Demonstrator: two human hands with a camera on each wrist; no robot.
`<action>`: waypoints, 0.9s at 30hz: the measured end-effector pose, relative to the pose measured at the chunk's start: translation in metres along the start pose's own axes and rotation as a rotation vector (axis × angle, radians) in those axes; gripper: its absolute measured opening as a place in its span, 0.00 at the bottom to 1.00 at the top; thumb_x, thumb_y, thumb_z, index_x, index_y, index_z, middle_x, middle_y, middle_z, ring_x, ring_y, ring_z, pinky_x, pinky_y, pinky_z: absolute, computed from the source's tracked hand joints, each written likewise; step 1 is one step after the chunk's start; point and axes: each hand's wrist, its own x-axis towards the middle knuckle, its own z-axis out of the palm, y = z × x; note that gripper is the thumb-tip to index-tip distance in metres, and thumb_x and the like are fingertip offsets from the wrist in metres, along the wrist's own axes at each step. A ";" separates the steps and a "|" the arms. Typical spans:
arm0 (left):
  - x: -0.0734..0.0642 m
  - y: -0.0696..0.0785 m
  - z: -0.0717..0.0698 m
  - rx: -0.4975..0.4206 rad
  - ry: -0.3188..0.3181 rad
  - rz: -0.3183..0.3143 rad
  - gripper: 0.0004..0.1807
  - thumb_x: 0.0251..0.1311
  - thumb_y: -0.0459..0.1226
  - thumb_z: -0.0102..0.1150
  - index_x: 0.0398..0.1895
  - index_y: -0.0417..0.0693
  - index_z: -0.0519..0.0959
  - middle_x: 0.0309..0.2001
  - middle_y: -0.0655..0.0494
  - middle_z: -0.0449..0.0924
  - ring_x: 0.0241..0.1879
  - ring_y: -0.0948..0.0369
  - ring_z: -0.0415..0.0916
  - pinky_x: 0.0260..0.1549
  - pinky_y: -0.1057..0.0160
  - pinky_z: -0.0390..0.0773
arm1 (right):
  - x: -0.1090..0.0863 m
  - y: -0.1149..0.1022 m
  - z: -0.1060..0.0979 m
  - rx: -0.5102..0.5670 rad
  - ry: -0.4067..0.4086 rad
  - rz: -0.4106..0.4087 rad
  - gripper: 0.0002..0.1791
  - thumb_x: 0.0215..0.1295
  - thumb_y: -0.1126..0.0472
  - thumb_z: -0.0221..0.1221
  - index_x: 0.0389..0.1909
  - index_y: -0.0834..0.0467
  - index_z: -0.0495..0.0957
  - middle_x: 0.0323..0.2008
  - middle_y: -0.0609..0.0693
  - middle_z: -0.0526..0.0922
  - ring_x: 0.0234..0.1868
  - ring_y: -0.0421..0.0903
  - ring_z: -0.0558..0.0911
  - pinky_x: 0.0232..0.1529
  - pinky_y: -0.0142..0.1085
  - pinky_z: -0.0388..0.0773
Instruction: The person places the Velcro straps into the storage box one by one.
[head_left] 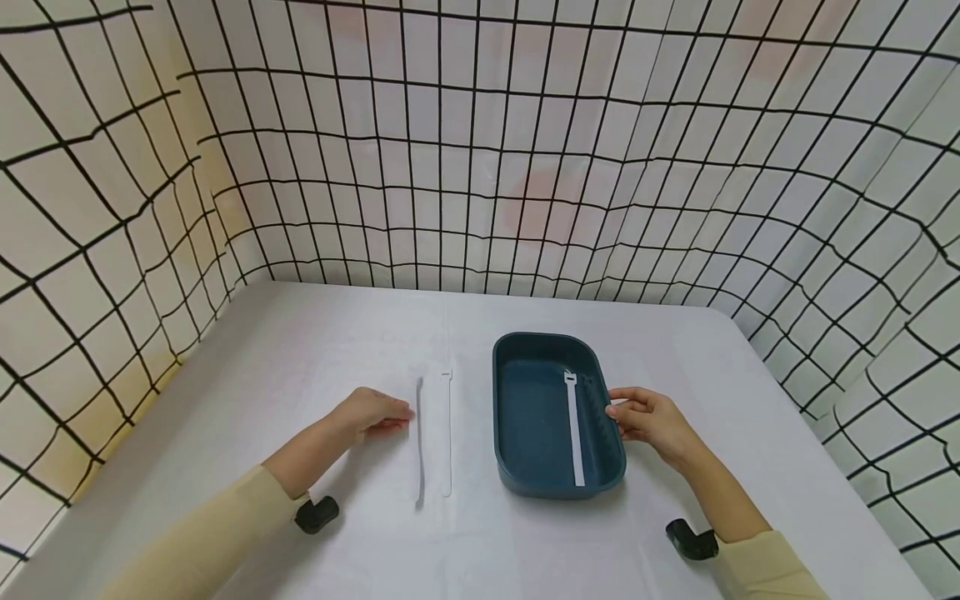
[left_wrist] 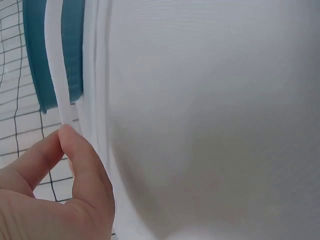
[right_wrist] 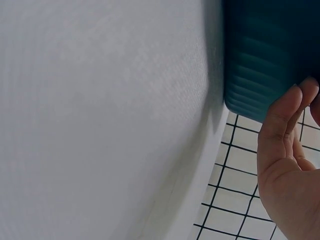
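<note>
My left hand [head_left: 372, 412] pinches a narrow white strap [head_left: 419, 467] between thumb and fingertips; in the left wrist view the strap [left_wrist: 56, 60] extends up from the fingertips. Just right of it, a second white strap [head_left: 449, 442] with a slotted head lies lengthwise on the white table. A dark teal rectangular bin [head_left: 525, 408] stands further right. Inside, a third white strap [head_left: 575, 433] lies along the right side, its slotted head at the far end. At the bin's right rim, my right hand [head_left: 654, 423] holds the edge, thumb at the rim and fingers against the outer wall [right_wrist: 260, 65].
White cloth covers the table [head_left: 337, 333]. Black netting [head_left: 465, 167] over white sheeting encloses its back and both sides. A black wrist device [head_left: 317, 515] sits at the left sleeve cuff, and another black device [head_left: 692, 540] at the right cuff.
</note>
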 end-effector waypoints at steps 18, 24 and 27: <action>-0.003 0.019 0.009 -0.107 -0.160 -0.014 0.16 0.58 0.26 0.63 0.50 0.29 0.76 0.29 0.51 0.84 0.25 0.67 0.80 0.29 0.73 0.80 | 0.000 -0.003 0.001 0.010 -0.006 0.003 0.28 0.69 0.62 0.59 0.62 0.75 0.64 0.32 0.47 0.82 0.27 0.42 0.78 0.33 0.32 0.81; -0.006 0.025 0.016 -0.143 -0.210 -0.005 0.16 0.60 0.26 0.62 0.51 0.29 0.75 0.30 0.51 0.84 0.25 0.67 0.81 0.29 0.73 0.80 | -0.001 -0.003 0.000 0.020 -0.010 0.003 0.28 0.69 0.63 0.59 0.61 0.76 0.63 0.32 0.48 0.82 0.27 0.41 0.78 0.33 0.32 0.81; -0.007 0.029 0.021 -0.154 -0.240 0.007 0.18 0.61 0.26 0.60 0.54 0.28 0.73 0.31 0.51 0.84 0.25 0.67 0.81 0.29 0.74 0.79 | -0.001 -0.003 0.000 0.031 -0.010 0.007 0.28 0.69 0.63 0.59 0.61 0.76 0.63 0.32 0.48 0.82 0.27 0.41 0.78 0.32 0.32 0.81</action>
